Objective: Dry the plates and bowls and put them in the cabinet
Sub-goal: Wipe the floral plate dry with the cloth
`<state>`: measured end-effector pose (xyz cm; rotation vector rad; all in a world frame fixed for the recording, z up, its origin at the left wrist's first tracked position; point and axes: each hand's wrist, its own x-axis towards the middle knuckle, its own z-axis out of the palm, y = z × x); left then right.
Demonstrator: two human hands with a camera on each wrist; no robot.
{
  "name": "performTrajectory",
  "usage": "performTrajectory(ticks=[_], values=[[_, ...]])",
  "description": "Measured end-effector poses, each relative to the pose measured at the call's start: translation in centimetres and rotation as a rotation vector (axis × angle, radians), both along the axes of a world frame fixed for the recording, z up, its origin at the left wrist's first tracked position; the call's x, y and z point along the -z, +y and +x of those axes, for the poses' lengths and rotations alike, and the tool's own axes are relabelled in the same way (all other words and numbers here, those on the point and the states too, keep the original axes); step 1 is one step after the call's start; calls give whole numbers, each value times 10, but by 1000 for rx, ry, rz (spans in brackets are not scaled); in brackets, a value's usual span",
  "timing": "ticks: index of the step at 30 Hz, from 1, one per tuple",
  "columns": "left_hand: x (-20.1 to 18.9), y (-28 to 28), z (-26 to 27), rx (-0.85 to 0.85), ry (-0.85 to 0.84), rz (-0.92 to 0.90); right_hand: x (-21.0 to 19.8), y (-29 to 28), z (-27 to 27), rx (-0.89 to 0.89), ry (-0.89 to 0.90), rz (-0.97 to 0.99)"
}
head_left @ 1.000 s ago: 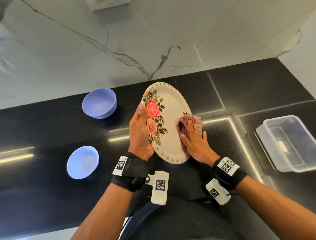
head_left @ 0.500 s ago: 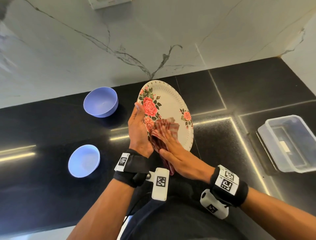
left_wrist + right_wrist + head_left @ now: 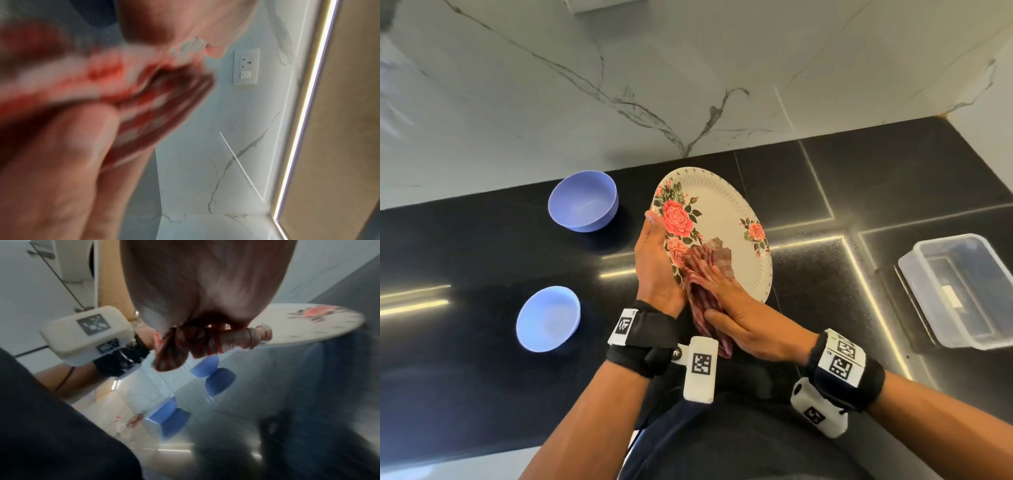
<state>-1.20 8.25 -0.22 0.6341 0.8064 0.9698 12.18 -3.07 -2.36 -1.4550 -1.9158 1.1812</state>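
Note:
A white plate (image 3: 722, 219) printed with pink roses is held tilted above the black counter. My left hand (image 3: 654, 260) grips its left rim, thumb on the front face. My right hand (image 3: 732, 308) lies flat with straight fingers, pressing a red checked cloth (image 3: 705, 274) onto the plate's lower left part; the cloth's tail hangs below the rim. The right wrist view shows the cloth (image 3: 205, 340) bunched under my palm against the plate (image 3: 308, 324). The left wrist view shows the cloth (image 3: 123, 97) only as a blur. Two blue bowls stand on the counter, one far (image 3: 583, 200), one near (image 3: 548, 318).
A clear plastic container (image 3: 962, 291) sits at the right of the black counter (image 3: 893, 178). A marble wall (image 3: 688, 85) runs behind it, with a socket (image 3: 245, 66) on it. No cabinet shows in the head view.
My right hand has slid the cloth from the plate's right side across to its lower left, uncovering the small rose on the right. The left hand has kept its hold.

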Motion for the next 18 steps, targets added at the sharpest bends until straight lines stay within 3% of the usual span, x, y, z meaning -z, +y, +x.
performTrajectory(ticks=[7,12,15,18], values=[[-3,7,-4,2,-3,48,62,0,60,168,-157,-135],[-7,6,-1,6,31,70,68,16,72,226,-244,-188],[-9,9,-4,9,62,72,62,19,60,240,-182,-177],[-16,7,-5,19,61,57,36,13,37,225,24,-255]])
